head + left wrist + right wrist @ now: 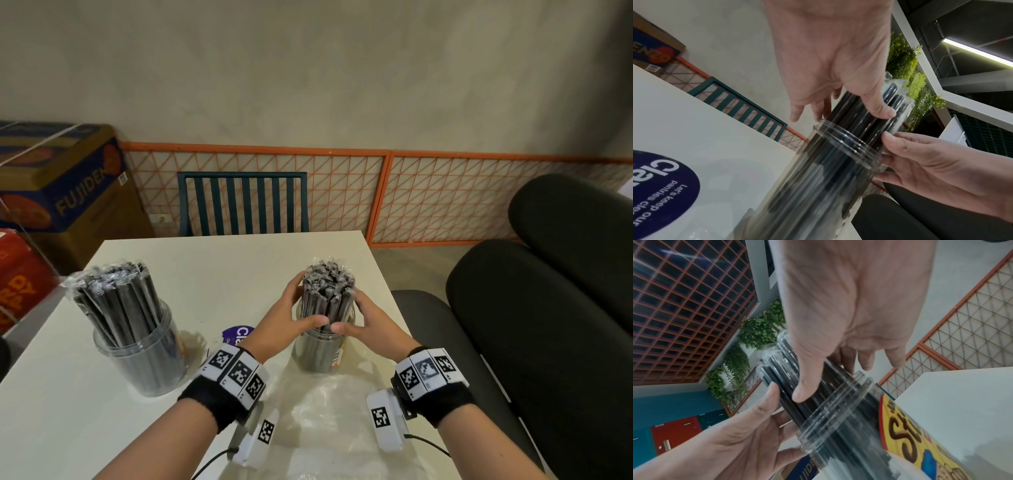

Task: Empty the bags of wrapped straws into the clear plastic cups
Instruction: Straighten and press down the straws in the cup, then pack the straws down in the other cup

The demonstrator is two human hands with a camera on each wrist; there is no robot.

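Note:
Two clear plastic cups stand on the white table. The left cup holds a leaning bunch of wrapped black straws. The right cup holds an upright bundle of straws. My left hand and right hand wrap round that bundle just above the rim, thumbs meeting in front. In the left wrist view my left hand presses its thumb on the straws above the cup. In the right wrist view my right hand grips the straws above the cup.
An empty clear plastic bag lies on the table in front of the right cup. A purple round sticker sits between the cups. A dark green chair stands behind the table, cardboard boxes to the left, black office chairs to the right.

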